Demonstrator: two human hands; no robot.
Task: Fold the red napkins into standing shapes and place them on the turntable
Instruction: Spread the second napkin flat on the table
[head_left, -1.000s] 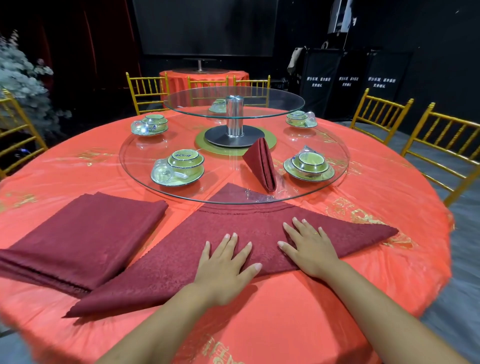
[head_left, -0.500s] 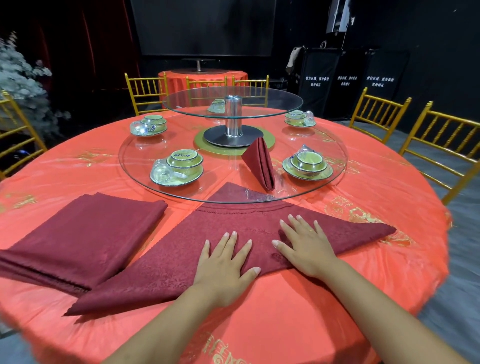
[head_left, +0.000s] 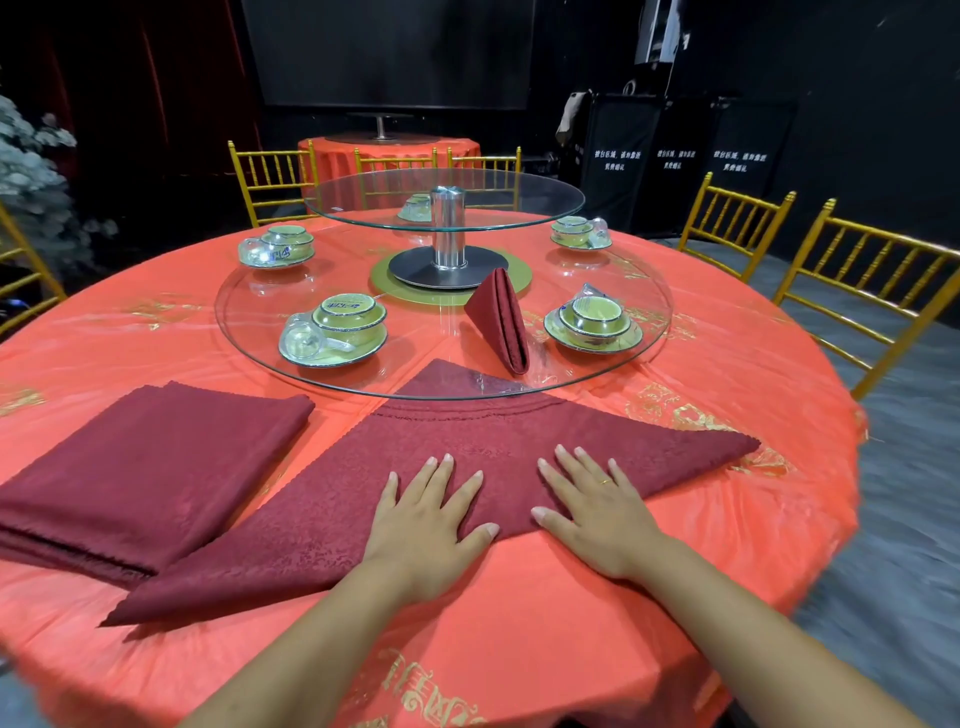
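Tabletop (head_left: 519, 623): napkin (head_left: 311, 519) under left grip (head_left: 421, 525), right grip (head_left: 597, 514).

I see a dark red napkin (head_left: 322, 519) centre frame, tone-on-tone floral weave. The tablecloth (head_left: 519, 623) is orange-red with gold print. The bowls (head_left: 349, 312) are pale green with dark rims. Gold chairs (head_left: 872, 270) upper right. Clear glass turntable (head_left: 249, 317).

**Red napkins and glass turntable**

The two-tier glass turntable (head_left: 244, 317) is sitting at table centre. One folded napkin (head_left: 498, 322) is standing as a cone at 5 o'clock on its lower tier. A triangle-folded napkin (head_left: 337, 499) is lying flat at 6 o'clock, its apex reaching under the glass rim. A squared napkin stack (head_left: 145, 467) is resting at 8 o'clock.
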